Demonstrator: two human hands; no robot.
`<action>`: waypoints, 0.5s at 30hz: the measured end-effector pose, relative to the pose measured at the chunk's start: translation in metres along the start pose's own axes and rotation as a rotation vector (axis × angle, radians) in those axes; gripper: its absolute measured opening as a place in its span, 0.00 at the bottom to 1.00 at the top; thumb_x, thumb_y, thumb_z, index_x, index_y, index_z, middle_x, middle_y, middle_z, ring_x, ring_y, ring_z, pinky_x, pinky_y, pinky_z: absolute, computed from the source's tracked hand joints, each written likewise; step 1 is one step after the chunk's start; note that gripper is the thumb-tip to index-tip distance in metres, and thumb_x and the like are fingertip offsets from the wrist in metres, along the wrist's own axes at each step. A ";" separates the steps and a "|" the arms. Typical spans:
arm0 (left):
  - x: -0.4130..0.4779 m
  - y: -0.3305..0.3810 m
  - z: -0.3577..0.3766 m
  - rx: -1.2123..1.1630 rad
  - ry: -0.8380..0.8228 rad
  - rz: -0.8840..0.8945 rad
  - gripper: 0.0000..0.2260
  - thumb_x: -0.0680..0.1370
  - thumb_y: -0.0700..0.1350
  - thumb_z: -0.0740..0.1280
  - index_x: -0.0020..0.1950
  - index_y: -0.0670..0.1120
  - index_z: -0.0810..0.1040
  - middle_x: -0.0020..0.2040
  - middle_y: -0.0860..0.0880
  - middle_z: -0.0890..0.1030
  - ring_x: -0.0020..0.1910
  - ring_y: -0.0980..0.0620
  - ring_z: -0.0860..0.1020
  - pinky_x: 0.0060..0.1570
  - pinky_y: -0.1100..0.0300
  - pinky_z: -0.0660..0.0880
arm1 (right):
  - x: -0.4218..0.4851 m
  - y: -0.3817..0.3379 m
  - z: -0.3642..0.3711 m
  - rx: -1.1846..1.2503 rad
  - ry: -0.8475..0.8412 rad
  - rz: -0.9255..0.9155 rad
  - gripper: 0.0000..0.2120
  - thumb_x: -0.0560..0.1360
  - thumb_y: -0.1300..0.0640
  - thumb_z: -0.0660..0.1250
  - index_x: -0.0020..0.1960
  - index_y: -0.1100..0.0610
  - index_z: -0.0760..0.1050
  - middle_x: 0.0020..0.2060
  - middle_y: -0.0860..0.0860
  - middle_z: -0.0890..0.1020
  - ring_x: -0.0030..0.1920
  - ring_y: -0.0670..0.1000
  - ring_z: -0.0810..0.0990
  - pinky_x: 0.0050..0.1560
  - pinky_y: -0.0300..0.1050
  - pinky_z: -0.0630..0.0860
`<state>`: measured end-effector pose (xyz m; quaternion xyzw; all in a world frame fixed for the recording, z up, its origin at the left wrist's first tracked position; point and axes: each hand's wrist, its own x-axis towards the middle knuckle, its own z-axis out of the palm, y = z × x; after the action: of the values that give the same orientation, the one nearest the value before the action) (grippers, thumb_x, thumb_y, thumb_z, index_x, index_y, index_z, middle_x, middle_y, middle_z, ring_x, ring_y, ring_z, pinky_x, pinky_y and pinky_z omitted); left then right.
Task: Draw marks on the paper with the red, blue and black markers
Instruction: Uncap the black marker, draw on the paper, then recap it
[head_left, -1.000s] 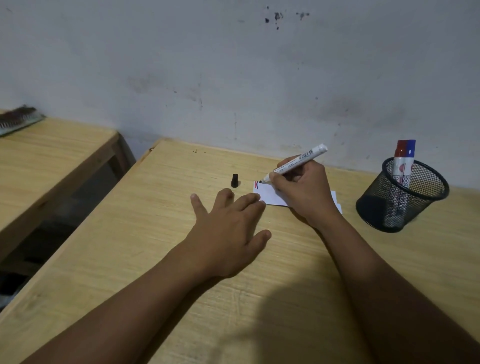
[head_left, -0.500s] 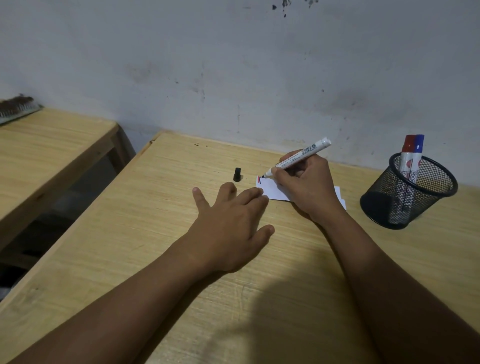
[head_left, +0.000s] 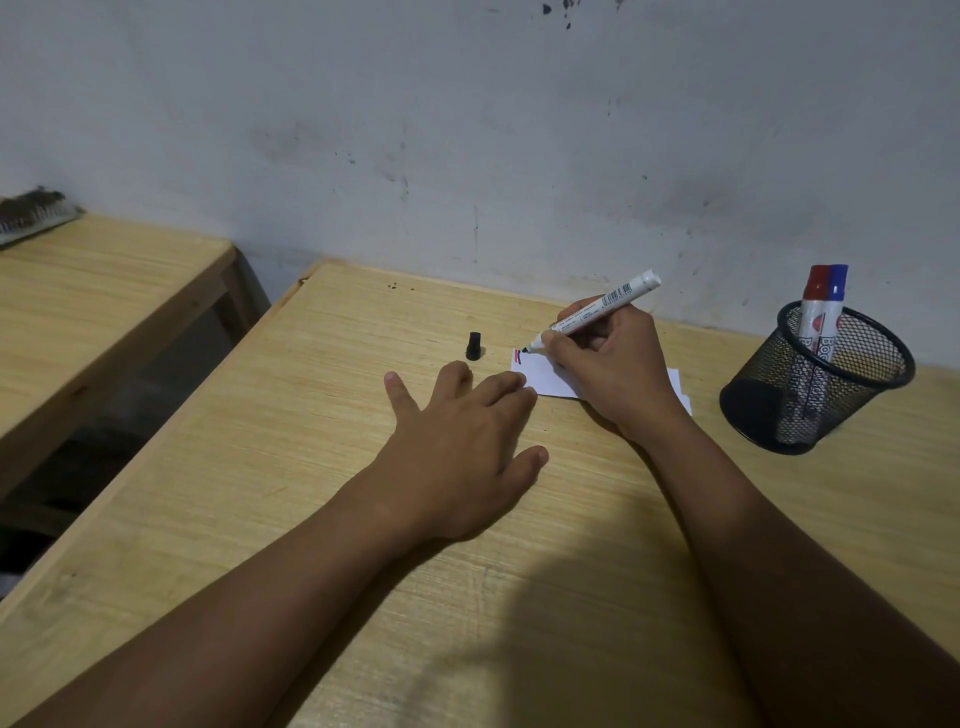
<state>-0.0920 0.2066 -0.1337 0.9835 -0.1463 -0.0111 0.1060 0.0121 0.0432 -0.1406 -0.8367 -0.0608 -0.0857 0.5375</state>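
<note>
From the head view, the right hand (head_left: 618, 369) pinches the black marker (head_left: 597, 312) low on its barrel, tip on the paper (head_left: 540, 375) near the counter's (head_left: 311, 467) far edge. The left hand (head_left: 462, 441) lies flat with fingers spread, fingertips at the paper's near corner; the sheet looks light and apt to slide, so it probably wants pinning. The red marker (head_left: 812, 301) and blue marker (head_left: 835, 306) stand capped in the mesh cup (head_left: 852, 410) towards the right edge, likely light, stiff and smooth

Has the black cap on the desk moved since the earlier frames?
No. The black cap stands in the same spot left of the paper; only the camera shifted.
</note>
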 end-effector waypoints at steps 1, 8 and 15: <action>0.000 0.000 0.000 0.001 -0.003 0.000 0.25 0.80 0.63 0.52 0.75 0.54 0.62 0.79 0.58 0.58 0.75 0.48 0.55 0.66 0.22 0.50 | 0.000 0.000 0.000 -0.002 -0.001 0.001 0.10 0.74 0.58 0.76 0.54 0.56 0.80 0.46 0.49 0.85 0.46 0.45 0.85 0.45 0.33 0.80; 0.000 0.000 -0.001 0.011 -0.012 -0.003 0.26 0.80 0.63 0.52 0.76 0.54 0.61 0.79 0.58 0.57 0.75 0.48 0.55 0.66 0.22 0.51 | 0.001 0.001 -0.002 -0.021 -0.020 0.009 0.10 0.74 0.59 0.76 0.54 0.59 0.81 0.47 0.52 0.86 0.48 0.47 0.85 0.48 0.39 0.82; 0.001 0.000 -0.002 0.000 -0.015 0.001 0.26 0.81 0.63 0.52 0.76 0.54 0.62 0.79 0.58 0.57 0.75 0.48 0.54 0.66 0.22 0.50 | 0.001 0.000 -0.004 -0.037 -0.053 0.003 0.07 0.73 0.60 0.75 0.50 0.59 0.82 0.45 0.53 0.86 0.46 0.48 0.85 0.46 0.38 0.81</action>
<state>-0.0913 0.2064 -0.1320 0.9833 -0.1475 -0.0183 0.1048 0.0128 0.0396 -0.1385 -0.8487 -0.0721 -0.0639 0.5201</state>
